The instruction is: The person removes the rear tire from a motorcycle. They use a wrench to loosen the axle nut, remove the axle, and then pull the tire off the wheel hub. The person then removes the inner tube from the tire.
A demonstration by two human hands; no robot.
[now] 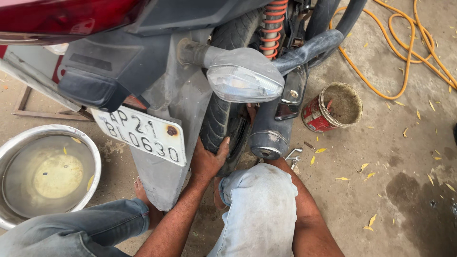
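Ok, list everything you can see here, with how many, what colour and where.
Rear tyre: one, black, centre.
Mudguard: one, grey, left of the tyre.
Number plate: one, white, on the mudguard.
Indicator lamp: one, clear, upper centre.
Exhaust: one, dark, right of the tyre.
Shock spring: one, orange, top.
Tin: one, red, right.
Hose: one, orange, top right.
Basin: one, steel, left, holding water.
Spanner: one, silvery, by the exhaust.
Left hand: on the tyre.
Right hand: mostly hidden behind the exhaust.
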